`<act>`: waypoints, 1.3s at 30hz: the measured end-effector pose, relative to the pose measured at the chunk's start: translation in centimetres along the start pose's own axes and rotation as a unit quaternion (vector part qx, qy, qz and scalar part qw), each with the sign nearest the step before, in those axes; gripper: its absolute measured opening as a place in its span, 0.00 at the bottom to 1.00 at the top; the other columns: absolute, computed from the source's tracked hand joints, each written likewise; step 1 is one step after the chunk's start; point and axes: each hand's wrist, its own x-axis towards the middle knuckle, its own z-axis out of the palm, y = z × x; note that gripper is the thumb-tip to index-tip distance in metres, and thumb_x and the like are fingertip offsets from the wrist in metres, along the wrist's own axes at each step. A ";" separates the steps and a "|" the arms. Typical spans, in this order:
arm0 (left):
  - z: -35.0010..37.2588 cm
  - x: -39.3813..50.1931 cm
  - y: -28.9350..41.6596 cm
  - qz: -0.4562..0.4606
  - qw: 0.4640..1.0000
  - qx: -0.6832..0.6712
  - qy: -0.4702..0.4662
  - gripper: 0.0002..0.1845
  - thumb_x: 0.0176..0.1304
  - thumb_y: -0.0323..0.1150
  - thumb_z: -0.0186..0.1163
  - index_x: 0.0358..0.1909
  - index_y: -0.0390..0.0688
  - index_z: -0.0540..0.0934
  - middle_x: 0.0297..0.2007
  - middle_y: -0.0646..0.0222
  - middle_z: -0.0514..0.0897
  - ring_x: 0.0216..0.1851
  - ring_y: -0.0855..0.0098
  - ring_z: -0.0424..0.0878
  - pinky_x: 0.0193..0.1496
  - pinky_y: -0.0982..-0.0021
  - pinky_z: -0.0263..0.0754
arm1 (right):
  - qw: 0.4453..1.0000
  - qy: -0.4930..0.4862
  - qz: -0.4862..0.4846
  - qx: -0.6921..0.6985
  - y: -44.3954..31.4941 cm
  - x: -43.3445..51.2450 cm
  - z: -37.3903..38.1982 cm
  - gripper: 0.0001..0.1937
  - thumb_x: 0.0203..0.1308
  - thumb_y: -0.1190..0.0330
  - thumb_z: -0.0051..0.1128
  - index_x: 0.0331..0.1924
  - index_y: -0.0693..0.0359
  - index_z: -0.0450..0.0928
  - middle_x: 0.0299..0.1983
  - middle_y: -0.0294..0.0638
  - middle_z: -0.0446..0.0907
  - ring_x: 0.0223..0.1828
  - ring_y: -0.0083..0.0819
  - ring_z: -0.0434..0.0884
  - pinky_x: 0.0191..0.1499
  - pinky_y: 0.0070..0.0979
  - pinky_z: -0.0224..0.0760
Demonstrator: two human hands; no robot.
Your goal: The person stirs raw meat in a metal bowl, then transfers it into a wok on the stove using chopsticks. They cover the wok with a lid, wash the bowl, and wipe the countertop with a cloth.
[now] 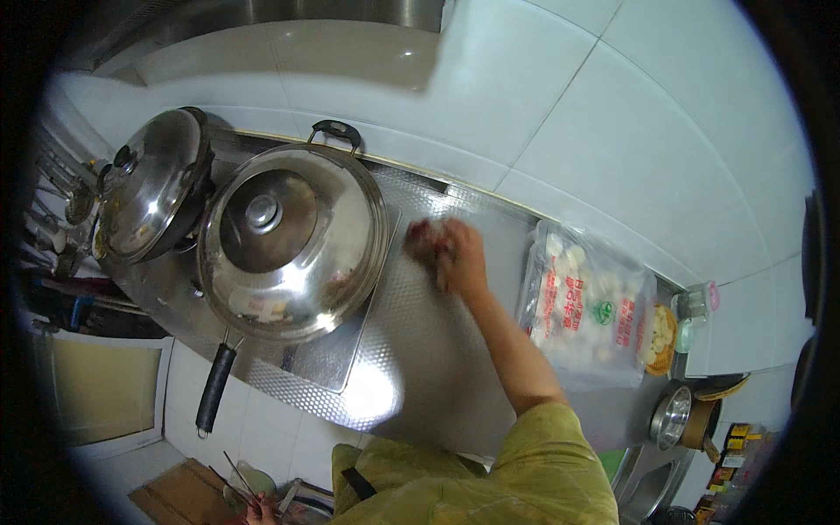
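Observation:
My right hand (463,257) presses a dark red cloth (423,239) against the textured stainless-steel countertop (433,354). Both are blurred. The cloth lies just right of a large lidded steel wok (354,230). Low at the left edge of my body, my left hand (262,510) grips a pair of thin sticks, seemingly chopsticks (237,478). That hand is partly cut off by the bottom of the view. To the right of my right forearm lies a clear plastic bag (590,308) with red printing and pale round pieces inside.
Behind the wok's left side stands a second lidded pan (154,187). The wok's black handle (215,390) juts over the counter's front edge. At right are a wicker basket (663,338) of pale pieces, a steel bowl (671,418) and a sink (646,485). A tiled wall (623,144) runs behind.

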 end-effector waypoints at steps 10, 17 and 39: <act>-2.9 2.1 -3.4 -0.033 0.994 0.072 0.071 0.16 0.64 0.33 0.57 0.53 0.41 0.75 0.18 0.76 0.71 0.16 0.83 0.64 0.15 0.78 0.55 | 0.992 -0.125 -0.019 0.020 0.6 0.8 7.1 0.22 0.47 0.73 0.59 0.51 0.59 0.74 0.53 0.49 0.73 0.56 0.48 0.69 0.59 0.40 0.62; -2.2 4.5 -1.6 -0.024 0.999 0.011 0.019 0.19 0.61 0.33 0.61 0.53 0.40 0.74 0.17 0.76 0.71 0.17 0.83 0.65 0.16 0.77 0.57 | 0.988 -0.043 -0.072 0.133 0.9 9.3 8.1 0.24 0.46 0.77 0.58 0.52 0.59 0.73 0.55 0.50 0.71 0.59 0.49 0.67 0.62 0.40 0.59; -0.6 2.4 1.0 -0.014 0.996 0.088 0.004 0.12 0.66 0.36 0.52 0.43 0.37 0.78 0.31 0.64 0.80 0.24 0.76 0.69 0.27 0.75 0.65 | 0.990 0.049 -0.077 -0.112 0.3 12.6 -10.8 0.22 0.44 0.81 0.55 0.48 0.58 0.75 0.52 0.52 0.72 0.53 0.52 0.70 0.57 0.42 0.64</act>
